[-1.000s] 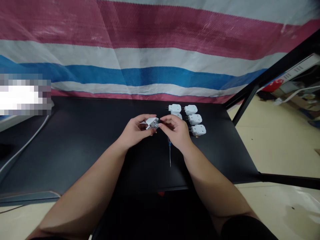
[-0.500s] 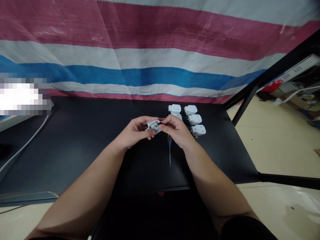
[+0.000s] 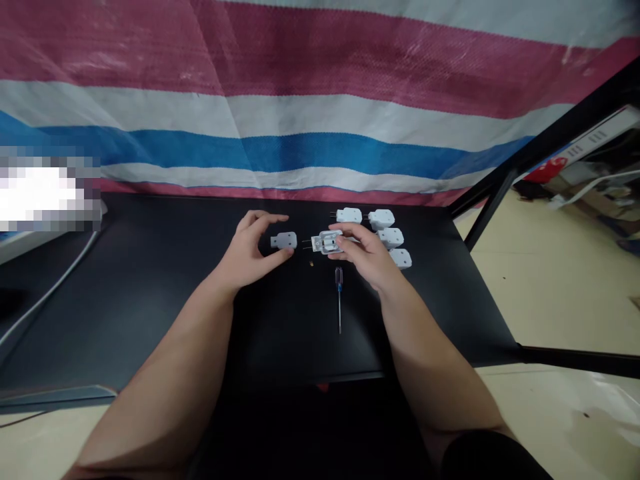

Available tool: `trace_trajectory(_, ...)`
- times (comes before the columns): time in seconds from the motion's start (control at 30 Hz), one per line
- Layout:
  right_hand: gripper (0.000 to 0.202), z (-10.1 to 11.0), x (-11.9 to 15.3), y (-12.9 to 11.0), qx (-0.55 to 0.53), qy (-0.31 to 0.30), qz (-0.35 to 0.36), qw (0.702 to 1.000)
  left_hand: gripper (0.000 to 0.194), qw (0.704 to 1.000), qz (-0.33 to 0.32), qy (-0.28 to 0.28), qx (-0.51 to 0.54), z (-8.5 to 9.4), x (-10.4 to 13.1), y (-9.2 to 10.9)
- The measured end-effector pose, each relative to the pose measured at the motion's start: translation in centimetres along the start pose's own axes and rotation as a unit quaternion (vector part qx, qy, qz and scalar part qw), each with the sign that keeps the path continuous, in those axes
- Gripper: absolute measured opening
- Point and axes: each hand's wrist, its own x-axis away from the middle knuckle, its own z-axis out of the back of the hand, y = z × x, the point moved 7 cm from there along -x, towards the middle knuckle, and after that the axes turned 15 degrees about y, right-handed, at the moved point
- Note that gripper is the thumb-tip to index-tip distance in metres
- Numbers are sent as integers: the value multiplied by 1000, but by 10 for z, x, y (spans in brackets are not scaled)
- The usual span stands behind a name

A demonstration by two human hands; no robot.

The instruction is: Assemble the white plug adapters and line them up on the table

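Note:
My right hand (image 3: pixel 363 248) pinches the right end of a white plug half (image 3: pixel 324 243), its hollow inner side facing up and two metal pins pointing left. To the left, a white plug cover (image 3: pixel 284 241) lies on the black table. My left hand (image 3: pixel 254 248) is spread around this cover, fingers apart, the thumb tip by its lower edge; whether it touches is unclear. A tiny brass-coloured piece (image 3: pixel 311 263) rests just below the plug half. Below my right hand lies a screwdriver (image 3: pixel 339 300), its tip toward me.
Several white plugs (image 3: pixel 381 218) stand in rows behind and beside my right hand, partly hidden by it. A white cable (image 3: pixel 55 287) runs along the left of the table (image 3: pixel 150 267). Striped sheeting (image 3: pixel 300 153) hangs behind, and a black frame bar (image 3: pixel 550 127) rises at the right.
My hands have moved apart. The white parts held between them are now separate: the cover lies on the table by my opened left hand, the pinned half is in my right hand.

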Motion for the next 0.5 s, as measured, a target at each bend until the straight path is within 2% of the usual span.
trace_trajectory(0.07, 37, 6, 1, -3, 36, -10, 9, 999, 67, 996, -21, -38, -79, -5, 1, -7)
trace_trajectory(0.17, 46, 6, 5, -7, 91, -67, 28, 993, 61, 981, 9, -113, -159, -18, 6, -20)
trace_trajectory(0.23, 48, 5, 8, -6, 105, -102, 30, 989, 53, 974, 29, -133, -183, -24, 9, -25)
trace_trajectory(0.37, 51, 0, 11, 1, 105, -134, 8, 985, 42, 980, 21, -115, -159, -23, 5, -27)
trace_trajectory(0.5, 47, -7, 13, 5, 106, -146, -17, 983, 41, 998, 28, -46, -21, -10, -1, -20)
